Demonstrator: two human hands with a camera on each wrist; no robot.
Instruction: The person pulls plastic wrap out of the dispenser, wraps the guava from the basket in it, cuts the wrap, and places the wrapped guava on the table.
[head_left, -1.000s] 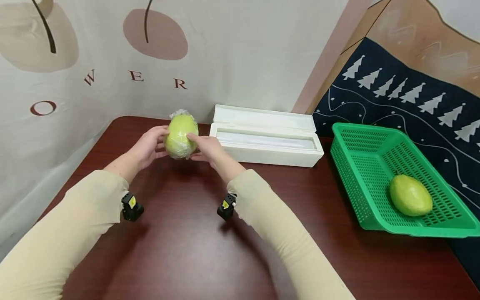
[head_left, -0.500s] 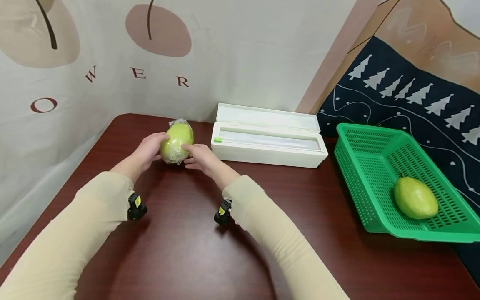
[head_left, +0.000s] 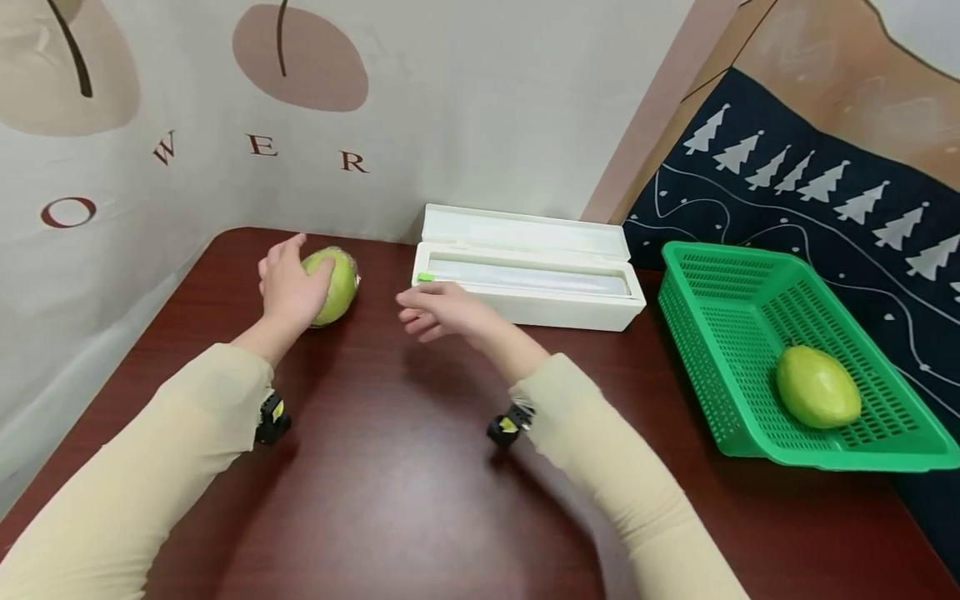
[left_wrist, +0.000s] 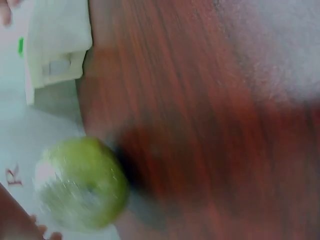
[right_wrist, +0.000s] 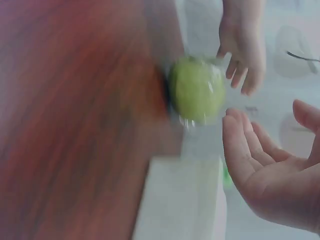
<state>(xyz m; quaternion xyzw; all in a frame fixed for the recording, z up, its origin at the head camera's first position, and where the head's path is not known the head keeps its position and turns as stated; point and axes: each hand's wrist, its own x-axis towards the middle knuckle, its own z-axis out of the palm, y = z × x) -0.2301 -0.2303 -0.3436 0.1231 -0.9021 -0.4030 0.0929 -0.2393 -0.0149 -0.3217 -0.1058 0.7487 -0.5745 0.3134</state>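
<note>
A yellow-green oval fruit wrapped in clear cling film sits near the table's back left; shiny wrinkles of film show on it in the left wrist view. My left hand is beside and partly over the fruit in the head view. In the right wrist view the left hand's fingers hang loosely extended next to the fruit, not wrapped round it. My right hand is held in the air in front of the white cling film dispenser, holding nothing, its fingers loosely bent.
The dispenser's lid is raised, and a small green slider sits at its left end. A green plastic basket at the right holds another yellow-green fruit. A printed cloth hangs behind the table.
Both hands held the wrapped fruit earlier and lowered it to the table. The right hand has let go and moved right; the left hand has opened and shifted left.
</note>
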